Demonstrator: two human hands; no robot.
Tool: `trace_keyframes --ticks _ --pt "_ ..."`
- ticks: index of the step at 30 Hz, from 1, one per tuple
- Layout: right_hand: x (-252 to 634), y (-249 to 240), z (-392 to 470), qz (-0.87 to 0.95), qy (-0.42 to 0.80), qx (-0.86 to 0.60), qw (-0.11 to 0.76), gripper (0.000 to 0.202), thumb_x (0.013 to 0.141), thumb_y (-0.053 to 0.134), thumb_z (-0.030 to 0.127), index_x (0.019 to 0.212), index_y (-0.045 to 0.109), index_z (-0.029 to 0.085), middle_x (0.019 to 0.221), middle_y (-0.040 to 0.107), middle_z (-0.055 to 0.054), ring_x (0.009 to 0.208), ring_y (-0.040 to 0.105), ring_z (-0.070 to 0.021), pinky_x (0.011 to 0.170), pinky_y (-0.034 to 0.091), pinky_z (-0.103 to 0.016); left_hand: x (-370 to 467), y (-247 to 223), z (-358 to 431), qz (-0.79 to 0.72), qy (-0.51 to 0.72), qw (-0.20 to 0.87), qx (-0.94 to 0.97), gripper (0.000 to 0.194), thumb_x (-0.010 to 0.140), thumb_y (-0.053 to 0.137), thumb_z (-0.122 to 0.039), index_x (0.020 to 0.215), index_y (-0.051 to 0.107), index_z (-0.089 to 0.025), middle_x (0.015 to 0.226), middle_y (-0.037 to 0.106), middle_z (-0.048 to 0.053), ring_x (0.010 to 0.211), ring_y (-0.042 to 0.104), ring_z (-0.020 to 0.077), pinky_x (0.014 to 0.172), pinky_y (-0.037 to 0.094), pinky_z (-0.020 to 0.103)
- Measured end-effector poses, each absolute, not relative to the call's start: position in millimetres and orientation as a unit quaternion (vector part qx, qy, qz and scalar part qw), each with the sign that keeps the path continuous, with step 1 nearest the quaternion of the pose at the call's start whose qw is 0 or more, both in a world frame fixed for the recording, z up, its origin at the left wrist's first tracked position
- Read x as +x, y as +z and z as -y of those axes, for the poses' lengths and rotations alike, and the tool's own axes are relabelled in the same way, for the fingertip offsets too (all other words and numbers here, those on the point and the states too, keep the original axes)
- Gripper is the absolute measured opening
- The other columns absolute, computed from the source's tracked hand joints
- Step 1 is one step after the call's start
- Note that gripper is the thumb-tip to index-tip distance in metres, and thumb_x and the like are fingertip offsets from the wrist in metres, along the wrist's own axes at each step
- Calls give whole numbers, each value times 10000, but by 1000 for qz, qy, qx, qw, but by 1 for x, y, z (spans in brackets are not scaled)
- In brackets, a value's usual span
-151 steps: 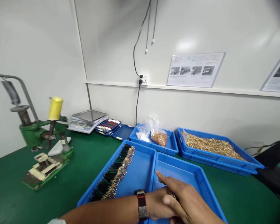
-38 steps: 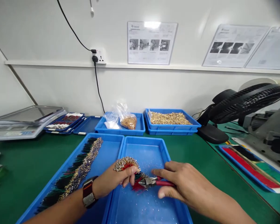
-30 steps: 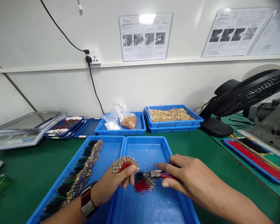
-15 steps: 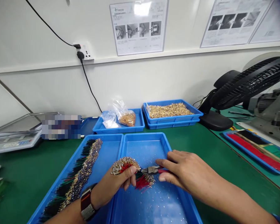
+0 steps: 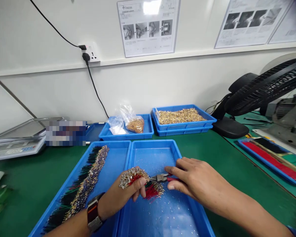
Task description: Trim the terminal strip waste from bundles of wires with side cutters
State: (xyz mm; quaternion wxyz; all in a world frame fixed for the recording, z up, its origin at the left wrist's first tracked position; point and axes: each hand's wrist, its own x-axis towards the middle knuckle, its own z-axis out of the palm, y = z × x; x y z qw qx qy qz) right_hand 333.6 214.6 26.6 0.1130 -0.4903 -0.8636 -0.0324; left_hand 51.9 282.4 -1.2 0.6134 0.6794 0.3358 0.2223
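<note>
pliers grips point(image 5: 172, 179): red | bundle point(image 5: 131, 174): silver-gold, red | lower pile point(image 5: 153, 191): red, seemingly dark green | tray point(image 5: 160, 217): blue, pale-speckled

Left fingers point(image 5: 142, 191), right fingers point(image 5: 175, 172), bent.

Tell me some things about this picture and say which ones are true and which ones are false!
1. The right hand holds pliers. True.
2. The watch is on the right wrist. False: the watch is on the left wrist.
3. The left hand holds a bunch with shiny ends and red strands. True.
4. The fan is pink. False: the fan is black.
5. The gold-coloured pieces lie in a blue tray. True.
</note>
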Motion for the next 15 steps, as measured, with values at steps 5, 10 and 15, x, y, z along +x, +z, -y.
trace_keyframes --ticks 5,10,15 --pt "333 27 -215 866 -34 -485 117 477 1109 446 592 1268 725 239 892 664 -54 749 665 -250 666 447 -383 53 -1 -283 -320 217 622 681 551 981 626 -689 805 677 -169 683 672 24 557 497 117 568 394 260" --pt "331 27 -214 867 -12 -488 102 473 1102 462 594 1327 696 250 943 665 -61 810 687 -278 699 475 -407 50 -4 -284 -309 219 628 680 532 987 638 -668 842 703 -161 706 680 25 583 520 119 580 404 255" --pt "330 27 -213 869 -8 -485 97 455 1106 463 583 1337 677 255 946 649 -60 799 674 -276 691 459 -401 48 -5 -284 -313 222 616 688 550 1008 624 -645 775 713 -154 683 652 25 603 524 123 612 414 264"
